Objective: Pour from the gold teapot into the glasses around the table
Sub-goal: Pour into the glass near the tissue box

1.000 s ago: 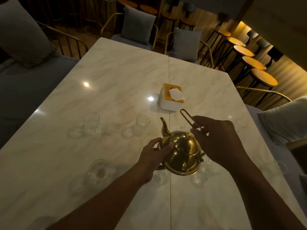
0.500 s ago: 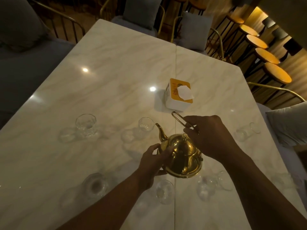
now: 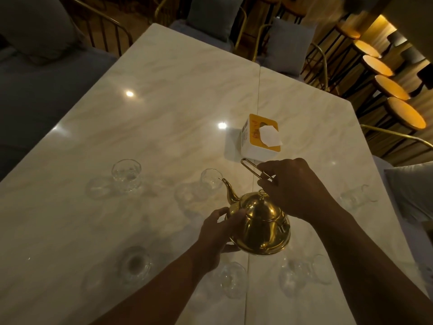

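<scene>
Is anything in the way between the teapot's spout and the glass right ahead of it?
Nothing visible does. The spout of the gold teapot ends at the rim of that glass. The tissue box stands farther back and to the right, off that line. The left hand and right hand hold the teapot behind the spout.

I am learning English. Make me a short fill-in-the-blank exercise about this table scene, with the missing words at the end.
1. The right hand grips the teapot's wire ____.
2. The left hand touches the teapot below its curved ____.
3. A white ____ sticks out of the box on the table.
Missing words: handle; spout; tissue.
</scene>
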Available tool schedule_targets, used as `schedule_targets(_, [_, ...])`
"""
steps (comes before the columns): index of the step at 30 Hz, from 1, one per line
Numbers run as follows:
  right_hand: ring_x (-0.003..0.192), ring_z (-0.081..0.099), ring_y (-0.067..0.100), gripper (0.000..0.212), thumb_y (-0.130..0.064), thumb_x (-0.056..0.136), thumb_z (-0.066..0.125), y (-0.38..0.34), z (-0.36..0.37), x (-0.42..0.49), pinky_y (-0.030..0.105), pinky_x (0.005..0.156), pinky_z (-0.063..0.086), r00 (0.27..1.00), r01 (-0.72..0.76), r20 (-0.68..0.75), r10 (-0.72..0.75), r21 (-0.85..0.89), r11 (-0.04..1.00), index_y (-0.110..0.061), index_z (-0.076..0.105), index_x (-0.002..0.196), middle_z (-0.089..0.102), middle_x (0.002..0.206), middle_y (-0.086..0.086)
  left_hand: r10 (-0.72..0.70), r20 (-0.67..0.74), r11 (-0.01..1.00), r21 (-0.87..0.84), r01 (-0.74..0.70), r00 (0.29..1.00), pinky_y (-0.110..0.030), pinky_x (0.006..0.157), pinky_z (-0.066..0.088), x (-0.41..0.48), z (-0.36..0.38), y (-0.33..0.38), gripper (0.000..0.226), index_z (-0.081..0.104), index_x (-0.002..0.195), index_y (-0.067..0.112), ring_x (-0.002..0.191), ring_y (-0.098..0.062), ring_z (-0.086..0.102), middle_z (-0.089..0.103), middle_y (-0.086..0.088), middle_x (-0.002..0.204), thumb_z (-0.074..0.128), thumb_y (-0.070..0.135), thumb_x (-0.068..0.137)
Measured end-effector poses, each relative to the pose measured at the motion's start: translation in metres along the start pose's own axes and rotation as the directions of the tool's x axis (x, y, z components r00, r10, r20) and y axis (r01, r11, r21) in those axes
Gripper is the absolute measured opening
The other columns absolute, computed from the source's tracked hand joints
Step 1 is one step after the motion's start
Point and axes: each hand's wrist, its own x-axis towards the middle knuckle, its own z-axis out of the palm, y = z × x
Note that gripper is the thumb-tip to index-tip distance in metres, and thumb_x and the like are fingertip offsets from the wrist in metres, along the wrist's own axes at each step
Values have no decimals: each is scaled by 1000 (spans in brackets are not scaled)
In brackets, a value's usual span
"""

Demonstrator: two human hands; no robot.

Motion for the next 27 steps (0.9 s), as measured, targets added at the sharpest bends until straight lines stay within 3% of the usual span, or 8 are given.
schedule_targets(10, [88,70,20,28,-23,91,68,-1,4,12,25,76,49,999,17,40,-15,-37,999,-13,71,117,76,105,4,-23,15,999,-27,23,1000,-31,58,59,7,-5,-3,69,51,132,25,95,-23,68,69,-3,109,77,51,74])
schedule_targets(27, [94,72,25,31,-24,90,69,-4,1,16,37,84,59,999,21,50,-18,-67,998,-11,71,119,76,107,7,-46,55,999,-12,47,997,-44,74,62,10,-9,-2,68,54,131,21,97,-28,69,70,-7,111,77,52,74])
